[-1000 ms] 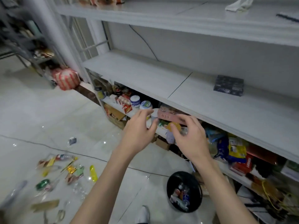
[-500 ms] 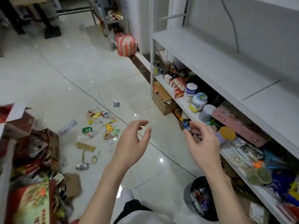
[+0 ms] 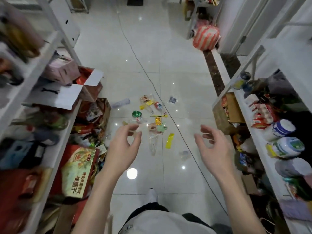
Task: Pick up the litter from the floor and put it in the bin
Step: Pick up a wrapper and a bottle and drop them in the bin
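A person stands in a narrow aisle between 2 white shelving units, both bare arms stretched forward over a glossy white tiled floor [image 3: 168, 48]. The left hand [image 3: 123, 146] and the right hand [image 3: 214, 149] hang in the air with fingers loosely curled and thumbs apart from them, and neither holds anything.

The litter [image 3: 152, 119] lies scattered on the tiles ahead of the hands, roughly midway between the shelves. It includes a crumpled green wrapper [image 3: 136, 114], a gold wrapper [image 3: 158, 121], a yellow strip [image 3: 169, 140], a clear plastic bottle [image 3: 152, 144] lying flat and a small bottle with a red label [image 3: 158, 106]. In the view the left hand's fingertips overlap the near edge of the pile. A second clear bottle [image 3: 121, 103] lies apart to the left, close to the boxes.

A thin dark cable [image 3: 143, 70] runs diagonally across the floor, passing just beside the litter. The left shelving [image 3: 16, 92] is crowded with cartons and a red gift box [image 3: 79, 169]. The right shelving [image 3: 287, 53] holds packets and 2 white tubs [image 3: 285, 128]. A red-and-white striped bag [image 3: 206, 37] sits on the floor further down the aisle. The toe of a white shoe [image 3: 152, 195] shows below the arms
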A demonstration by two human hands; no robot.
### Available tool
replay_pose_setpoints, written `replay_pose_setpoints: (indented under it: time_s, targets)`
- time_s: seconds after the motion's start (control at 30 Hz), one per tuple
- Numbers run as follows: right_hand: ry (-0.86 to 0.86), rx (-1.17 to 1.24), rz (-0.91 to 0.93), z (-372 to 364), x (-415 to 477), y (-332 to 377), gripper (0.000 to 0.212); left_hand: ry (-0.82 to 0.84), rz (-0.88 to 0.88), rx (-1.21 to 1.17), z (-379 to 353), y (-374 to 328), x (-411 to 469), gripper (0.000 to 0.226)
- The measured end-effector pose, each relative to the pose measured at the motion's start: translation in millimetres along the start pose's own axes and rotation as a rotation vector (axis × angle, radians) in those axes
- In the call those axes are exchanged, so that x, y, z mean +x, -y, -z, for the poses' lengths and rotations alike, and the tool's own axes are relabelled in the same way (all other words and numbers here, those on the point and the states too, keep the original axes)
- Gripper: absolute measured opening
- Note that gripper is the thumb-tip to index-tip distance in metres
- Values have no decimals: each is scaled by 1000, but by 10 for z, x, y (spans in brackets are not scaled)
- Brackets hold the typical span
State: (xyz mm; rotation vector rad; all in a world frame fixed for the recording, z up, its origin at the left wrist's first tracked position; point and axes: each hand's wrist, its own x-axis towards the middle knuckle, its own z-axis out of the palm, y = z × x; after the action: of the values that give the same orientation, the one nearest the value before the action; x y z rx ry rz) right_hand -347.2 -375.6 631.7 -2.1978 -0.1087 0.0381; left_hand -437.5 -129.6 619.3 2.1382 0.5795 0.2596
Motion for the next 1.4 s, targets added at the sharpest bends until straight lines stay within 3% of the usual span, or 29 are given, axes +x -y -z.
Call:
replay_pose_setpoints:
  time_s: [0.27, 0.5, 0.87, 1.07, 1.4]
  targets:
    - [200, 2, 128, -884, 597, 453, 37, -198, 193, 42, 636, 548, 233, 35]
    - [298, 17, 163, -1374, 1205, 631, 41, -254, 270, 130, 737, 727, 646, 31]
    - [455, -39, 179, -2510, 2716, 670, 46, -254, 362, 176, 455, 1062, 2455, 39]
    - [474, -106, 162, -3414, 3580, 214, 49, -212, 444, 148, -55, 1806, 3510, 35]
    - [536, -219, 96, -5045, 4242, -1366, 53, -140, 535, 134, -1330, 3628, 4535, 34]
